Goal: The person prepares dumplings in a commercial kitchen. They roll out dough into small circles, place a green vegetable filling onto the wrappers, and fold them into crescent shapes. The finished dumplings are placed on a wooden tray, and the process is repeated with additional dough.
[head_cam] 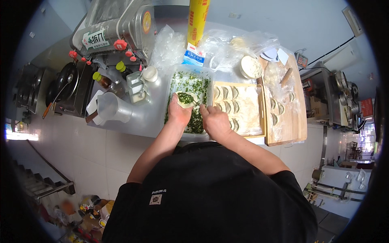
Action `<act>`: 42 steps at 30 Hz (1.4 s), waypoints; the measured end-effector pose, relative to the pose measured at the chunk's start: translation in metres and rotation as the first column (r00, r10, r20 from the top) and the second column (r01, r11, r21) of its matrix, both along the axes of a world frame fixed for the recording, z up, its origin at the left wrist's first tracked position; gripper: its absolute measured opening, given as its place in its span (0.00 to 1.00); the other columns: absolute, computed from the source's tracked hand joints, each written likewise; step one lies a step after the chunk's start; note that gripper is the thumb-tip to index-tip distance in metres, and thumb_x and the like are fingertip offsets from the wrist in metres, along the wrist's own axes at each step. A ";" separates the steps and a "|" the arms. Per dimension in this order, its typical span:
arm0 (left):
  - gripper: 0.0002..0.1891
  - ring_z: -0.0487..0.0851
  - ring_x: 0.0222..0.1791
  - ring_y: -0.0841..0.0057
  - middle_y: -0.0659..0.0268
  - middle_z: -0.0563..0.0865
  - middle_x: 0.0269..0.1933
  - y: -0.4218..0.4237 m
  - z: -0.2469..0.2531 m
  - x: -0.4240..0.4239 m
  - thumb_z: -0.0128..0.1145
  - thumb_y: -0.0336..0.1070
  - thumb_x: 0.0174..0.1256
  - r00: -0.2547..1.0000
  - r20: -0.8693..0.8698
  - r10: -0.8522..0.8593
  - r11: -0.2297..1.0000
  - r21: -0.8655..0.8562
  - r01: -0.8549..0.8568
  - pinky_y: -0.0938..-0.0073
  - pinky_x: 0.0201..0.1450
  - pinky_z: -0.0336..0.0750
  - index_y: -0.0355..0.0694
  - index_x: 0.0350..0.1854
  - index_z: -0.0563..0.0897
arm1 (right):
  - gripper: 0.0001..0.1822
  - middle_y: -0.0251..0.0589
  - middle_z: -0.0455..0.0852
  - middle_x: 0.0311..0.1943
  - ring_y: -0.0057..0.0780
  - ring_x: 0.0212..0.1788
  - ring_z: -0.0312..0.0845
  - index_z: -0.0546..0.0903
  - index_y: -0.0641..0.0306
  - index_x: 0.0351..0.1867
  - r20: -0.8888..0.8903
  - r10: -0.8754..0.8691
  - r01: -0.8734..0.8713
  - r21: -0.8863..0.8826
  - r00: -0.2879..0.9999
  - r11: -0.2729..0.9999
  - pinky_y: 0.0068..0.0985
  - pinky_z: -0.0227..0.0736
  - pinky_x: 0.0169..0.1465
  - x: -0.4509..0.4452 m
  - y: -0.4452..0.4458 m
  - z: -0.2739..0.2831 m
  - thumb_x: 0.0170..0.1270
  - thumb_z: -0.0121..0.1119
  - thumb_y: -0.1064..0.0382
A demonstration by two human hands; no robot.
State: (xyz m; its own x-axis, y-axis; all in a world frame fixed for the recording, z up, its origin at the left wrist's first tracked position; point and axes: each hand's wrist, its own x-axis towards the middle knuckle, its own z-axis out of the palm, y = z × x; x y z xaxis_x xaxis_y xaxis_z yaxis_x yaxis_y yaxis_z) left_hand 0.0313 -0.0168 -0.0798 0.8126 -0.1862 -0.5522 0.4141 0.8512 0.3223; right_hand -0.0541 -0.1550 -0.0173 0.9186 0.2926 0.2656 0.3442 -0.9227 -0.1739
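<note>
My left hand (179,111) holds a round dough wrapper (186,105) with a heap of chopped green filling (184,97) on it, above a translucent plastic tub (209,73). More of the green filling lies in the tub. My right hand (216,121) is at the tub's right side with its fingers curled; the tip of a thin utensil (196,103) shows by the wrapper's edge, its handle hidden in that hand. Crescent dumplings (225,92) lie in rows on a floured wooden tray (252,106) to the right.
A wooden board (291,127) with several dumplings, a rolling pin (286,77) and plastic film stands at the right. Behind are a bowl of flour (251,67), a salt packet (194,56) and a yellow roll (197,22). At the left are a dough machine (118,33) and a plastic jug (112,107).
</note>
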 end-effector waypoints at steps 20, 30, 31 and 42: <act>0.27 0.77 0.60 0.63 0.61 0.81 0.57 0.005 0.004 -0.013 0.30 0.59 0.80 0.985 0.061 -0.159 0.986 -0.042 0.161 0.52 0.64 0.70 0.44 0.60 0.74 | 0.12 0.27 0.76 0.21 0.13 0.24 0.66 0.85 0.74 0.47 -0.563 0.038 0.509 0.772 0.826 0.382 0.19 0.63 0.27 -0.017 -0.034 0.004 0.69 0.55 0.70; 0.31 0.77 0.61 0.60 0.57 0.80 0.59 0.021 -0.001 -0.023 0.28 0.59 0.80 0.966 0.120 -0.228 0.973 -0.008 0.230 0.52 0.67 0.69 0.38 0.65 0.72 | 0.10 0.30 0.76 0.18 0.13 0.18 0.63 0.86 0.73 0.41 -0.750 0.204 0.722 0.662 0.630 0.203 0.18 0.58 0.22 -0.006 -0.040 0.013 0.64 0.56 0.70; 0.31 0.77 0.61 0.60 0.57 0.80 0.59 0.023 -0.001 -0.023 0.28 0.59 0.80 0.962 0.140 -0.236 0.971 -0.009 0.239 0.51 0.67 0.69 0.38 0.65 0.72 | 0.10 0.30 0.75 0.17 0.13 0.16 0.61 0.86 0.72 0.41 -0.761 0.236 0.752 0.643 0.604 0.149 0.18 0.56 0.21 -0.004 -0.043 0.015 0.64 0.56 0.70; 0.33 0.76 0.62 0.58 0.55 0.80 0.59 0.061 -0.014 -0.024 0.28 0.60 0.80 0.979 0.111 -0.172 0.985 0.007 0.172 0.51 0.68 0.68 0.34 0.63 0.73 | 0.09 0.30 0.78 0.19 0.14 0.19 0.66 0.85 0.70 0.40 -0.766 0.162 0.734 0.643 0.622 0.221 0.17 0.61 0.24 -0.001 -0.049 0.008 0.65 0.57 0.68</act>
